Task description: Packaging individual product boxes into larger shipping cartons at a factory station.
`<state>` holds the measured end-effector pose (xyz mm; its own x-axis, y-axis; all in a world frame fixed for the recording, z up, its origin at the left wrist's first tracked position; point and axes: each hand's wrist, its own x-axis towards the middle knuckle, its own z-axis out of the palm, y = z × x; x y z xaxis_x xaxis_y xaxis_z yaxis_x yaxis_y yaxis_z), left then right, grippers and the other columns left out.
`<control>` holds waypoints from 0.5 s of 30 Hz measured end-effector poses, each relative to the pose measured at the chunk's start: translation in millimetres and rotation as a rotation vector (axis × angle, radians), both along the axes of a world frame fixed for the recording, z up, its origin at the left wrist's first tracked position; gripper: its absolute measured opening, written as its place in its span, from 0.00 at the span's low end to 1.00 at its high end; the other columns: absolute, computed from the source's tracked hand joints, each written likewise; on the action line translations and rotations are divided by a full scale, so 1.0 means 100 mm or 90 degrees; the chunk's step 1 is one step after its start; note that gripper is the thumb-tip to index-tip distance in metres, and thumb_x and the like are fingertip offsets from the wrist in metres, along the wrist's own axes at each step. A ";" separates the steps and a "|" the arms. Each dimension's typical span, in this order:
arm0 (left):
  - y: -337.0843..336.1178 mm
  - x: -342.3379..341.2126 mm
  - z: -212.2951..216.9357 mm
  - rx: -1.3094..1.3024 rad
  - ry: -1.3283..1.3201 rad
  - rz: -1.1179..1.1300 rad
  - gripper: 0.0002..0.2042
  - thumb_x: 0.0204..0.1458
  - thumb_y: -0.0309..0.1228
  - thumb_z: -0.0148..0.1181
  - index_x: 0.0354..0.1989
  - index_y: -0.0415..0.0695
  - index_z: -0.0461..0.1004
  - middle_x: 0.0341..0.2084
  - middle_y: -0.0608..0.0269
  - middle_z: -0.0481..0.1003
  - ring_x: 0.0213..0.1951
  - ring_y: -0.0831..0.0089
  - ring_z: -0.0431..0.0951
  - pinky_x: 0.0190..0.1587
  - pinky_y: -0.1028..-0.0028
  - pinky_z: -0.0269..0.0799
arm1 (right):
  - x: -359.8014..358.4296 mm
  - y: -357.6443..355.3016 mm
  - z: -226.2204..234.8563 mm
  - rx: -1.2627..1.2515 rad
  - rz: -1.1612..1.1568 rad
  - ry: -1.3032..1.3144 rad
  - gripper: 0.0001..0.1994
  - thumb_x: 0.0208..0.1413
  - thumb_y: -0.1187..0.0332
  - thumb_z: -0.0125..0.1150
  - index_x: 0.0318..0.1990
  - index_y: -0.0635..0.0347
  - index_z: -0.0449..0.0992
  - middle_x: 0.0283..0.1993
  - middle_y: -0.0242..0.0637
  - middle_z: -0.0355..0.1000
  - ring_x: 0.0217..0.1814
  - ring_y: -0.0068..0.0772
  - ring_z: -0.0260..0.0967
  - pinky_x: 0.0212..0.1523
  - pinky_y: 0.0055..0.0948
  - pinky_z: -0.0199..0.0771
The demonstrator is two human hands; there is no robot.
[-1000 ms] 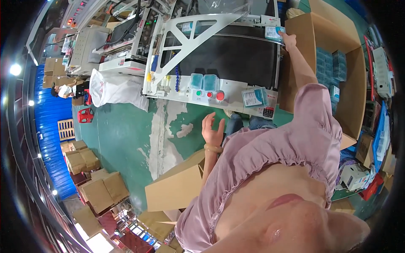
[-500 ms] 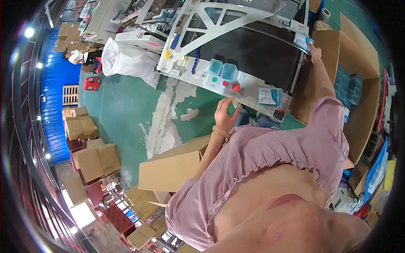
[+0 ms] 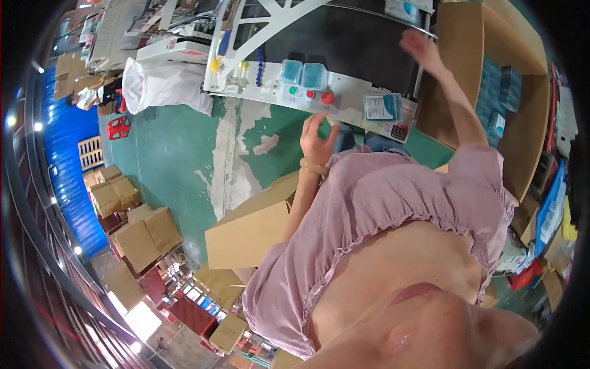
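Observation:
My right hand (image 3: 423,52) is over the right side of the machine's dark belt (image 3: 356,52), empty, its fingers apart and slightly blurred. Just beyond it, a flat blue-and-white packet (image 3: 402,11) lies at the belt's far right, not touching the hand. My left hand (image 3: 318,140), a bangle on its wrist, hovers open by the machine's front edge with fingers loosely curved and nothing in them. Closest to it are the red and green push buttons (image 3: 310,95) on the white front panel. Two clear blue boxes (image 3: 303,75) sit behind those buttons. Further right on the panel lie blue-and-white packets (image 3: 381,107).
At my right stands a tall open carton (image 3: 458,80) with several clear blue boxes (image 3: 491,92) inside. A calculator-like keypad (image 3: 399,132) is at the panel's corner. Another carton (image 3: 249,230) is beside my left arm. A white sack (image 3: 166,86) rests on the green floor.
My right hand has let go of the packet, which has shifted left and farther onto the belt. The whole view has moved a little. My left hand stays open near the front edge.

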<state>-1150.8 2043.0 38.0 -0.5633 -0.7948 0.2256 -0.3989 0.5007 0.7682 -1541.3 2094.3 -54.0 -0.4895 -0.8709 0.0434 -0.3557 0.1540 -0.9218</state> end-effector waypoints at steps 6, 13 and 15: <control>-0.04 -0.14 -0.03 0.030 -0.015 -0.047 0.17 0.36 0.25 0.64 0.39 0.43 0.70 0.35 0.57 0.71 0.35 0.62 0.73 0.37 0.71 0.70 | 1.32 0.70 0.67 0.171 0.308 0.341 0.42 0.31 0.58 0.70 0.57 0.57 0.56 0.57 0.43 0.54 0.61 0.40 0.49 0.59 0.39 0.51; -0.06 -0.37 -0.05 -0.044 0.008 -0.097 0.18 0.35 0.25 0.65 0.39 0.44 0.71 0.34 0.60 0.72 0.30 0.69 0.73 0.33 0.75 0.70 | 1.44 0.76 0.79 0.242 0.194 0.338 0.44 0.24 0.60 0.67 0.56 0.56 0.56 0.55 0.43 0.54 0.59 0.48 0.48 0.56 0.43 0.52; -0.07 -0.36 -0.05 -0.062 0.013 -0.100 0.19 0.35 0.25 0.65 0.39 0.44 0.71 0.34 0.59 0.72 0.30 0.68 0.73 0.33 0.75 0.70 | 1.41 0.76 0.75 0.242 0.221 0.357 0.44 0.24 0.60 0.67 0.56 0.55 0.56 0.54 0.43 0.55 0.59 0.47 0.49 0.54 0.43 0.53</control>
<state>-1187.0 2035.7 33.3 -0.6735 -0.6711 0.3099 -0.2944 0.6281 0.7203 -1400.0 2170.1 20.9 -0.1784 -0.9755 -0.1290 -0.8414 0.2192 -0.4940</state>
